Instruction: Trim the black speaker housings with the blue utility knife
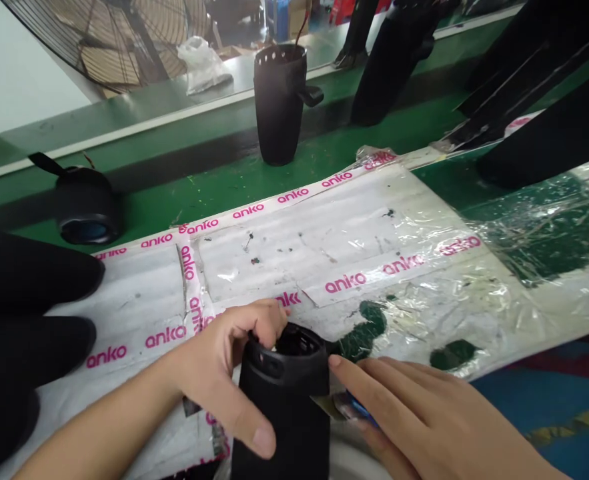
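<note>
A black cylindrical housing (287,420), like a speaker shell, stands in front of me with its round open top facing up. It has a smooth plastic rim with small holes. My left hand (227,363) grips it, fingers hooked over the rim into the opening and thumb pressed on the near side. My right hand (409,407) is closed on a small knife (338,405) with a flat metal blade and some blue on its handle. That blade lies against the right side of the housing just below the rim; my index fingertip is close to the rim.
The bench is covered with white sheet and anko tape (344,283) under clear plastic. Similar black housings stand on the green belt (194,193): one upright (280,107), one on the left (88,207), others at right. More black cylinders (34,273) lie near left. A fan (124,40) stands behind.
</note>
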Motion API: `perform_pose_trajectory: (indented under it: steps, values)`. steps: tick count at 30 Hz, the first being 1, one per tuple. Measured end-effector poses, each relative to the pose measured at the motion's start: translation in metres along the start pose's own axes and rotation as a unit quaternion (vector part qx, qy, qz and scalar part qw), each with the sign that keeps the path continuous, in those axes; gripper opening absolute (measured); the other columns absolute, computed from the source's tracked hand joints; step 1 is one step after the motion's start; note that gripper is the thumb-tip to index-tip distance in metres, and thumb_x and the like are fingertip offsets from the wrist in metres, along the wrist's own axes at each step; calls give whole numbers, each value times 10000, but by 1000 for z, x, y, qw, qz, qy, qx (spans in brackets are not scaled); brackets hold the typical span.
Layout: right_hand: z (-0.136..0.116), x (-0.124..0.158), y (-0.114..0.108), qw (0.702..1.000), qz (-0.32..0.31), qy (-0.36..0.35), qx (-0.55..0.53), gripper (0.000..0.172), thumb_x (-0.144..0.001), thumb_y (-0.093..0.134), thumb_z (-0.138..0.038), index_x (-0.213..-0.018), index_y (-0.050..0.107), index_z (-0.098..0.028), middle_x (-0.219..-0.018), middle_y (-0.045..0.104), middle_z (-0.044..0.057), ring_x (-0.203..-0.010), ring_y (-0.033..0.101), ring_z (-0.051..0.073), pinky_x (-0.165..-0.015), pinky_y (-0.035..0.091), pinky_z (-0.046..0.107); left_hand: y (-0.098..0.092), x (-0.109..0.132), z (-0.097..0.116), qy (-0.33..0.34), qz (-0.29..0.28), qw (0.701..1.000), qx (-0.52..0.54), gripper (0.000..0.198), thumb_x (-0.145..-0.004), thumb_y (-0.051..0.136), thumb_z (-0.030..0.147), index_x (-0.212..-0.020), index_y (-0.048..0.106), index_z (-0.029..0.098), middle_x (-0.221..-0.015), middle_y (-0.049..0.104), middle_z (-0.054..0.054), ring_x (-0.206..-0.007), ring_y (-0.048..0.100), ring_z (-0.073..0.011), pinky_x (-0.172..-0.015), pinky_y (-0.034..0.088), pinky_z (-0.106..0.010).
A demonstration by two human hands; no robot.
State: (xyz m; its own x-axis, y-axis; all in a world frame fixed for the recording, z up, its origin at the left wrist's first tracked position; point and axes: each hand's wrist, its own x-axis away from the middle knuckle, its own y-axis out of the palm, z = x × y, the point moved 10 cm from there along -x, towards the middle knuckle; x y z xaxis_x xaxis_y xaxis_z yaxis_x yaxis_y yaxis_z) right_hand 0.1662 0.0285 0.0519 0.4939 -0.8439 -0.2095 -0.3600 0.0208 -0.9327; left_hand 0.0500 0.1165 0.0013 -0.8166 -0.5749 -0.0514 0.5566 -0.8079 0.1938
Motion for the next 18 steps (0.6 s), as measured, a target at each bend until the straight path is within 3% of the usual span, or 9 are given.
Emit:
perform_pose_trajectory:
  steps: [2,5,10,18]
  values:
    - [1,0,-1,999,-9,-24,34,380,-1004,354,-66,-1333,520,-159,-854,732,23,-636,695,199,-520,535,332,4,-2,-9,-21,-7,1000,15,702,-535,1068,428,-855,471,241,-929,538,37,-845,521,-149,-779,445,-275]
    - [2,-3,-3,996,-20,-46,73,455,-896,405,-29,-1315,534,-151,-863,734,37,-658,705,213,-530,519,337,9,-2,-11,-54,-29,998,-8,629,-609,1037,374,-941,520,243,-1070,591,-11,-992,584,-205,-887,484,-336]
    - [3,-9,-5,991,-30,-65,110,513,-833,443,-19,-1319,538,-151,-845,714,21,-644,686,218,-553,504,358,4,1,-7,-48,-30,998,-38,577,-688,985,406,-1029,545,254,-1088,599,-23,-1101,601,-246,-999,489,-383]
    - [4,-19,-3,985,-86,-73,129,535,-805,532,-60,-1328,557,-168,-872,694,15,-673,651,209,-604,481,362,3,1,-15,-71,-31,996,-52,615,-641,991,439,-1035,561,242,-1099,586,-36,-1034,593,-250,-927,514,-369]
